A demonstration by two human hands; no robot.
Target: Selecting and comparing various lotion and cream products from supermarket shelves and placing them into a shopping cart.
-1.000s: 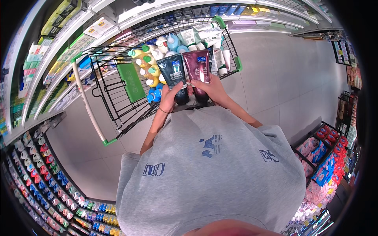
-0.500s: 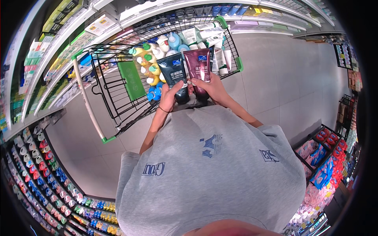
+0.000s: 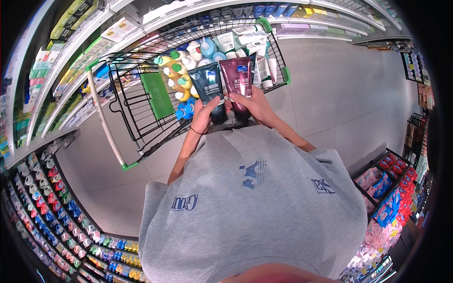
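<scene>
Cart [image 3: 157, 96] holding yellow bottles [image 3: 184, 81] along its middle; our left hand [image 3: 203, 116] is wrapped around a dark tube [image 3: 206, 84] by the near edge, our right hand [image 3: 256, 104] likewise around a maroon tube [image 3: 236, 75], neither laid inside; white tubes [image 3: 257, 45] crowd the right end; grey floor [image 3: 325, 94] opens beyond

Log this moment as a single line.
left hand: holds dark tube | right hand: holds maroon tube | shopping cart: bottles, white tubes inside
</scene>
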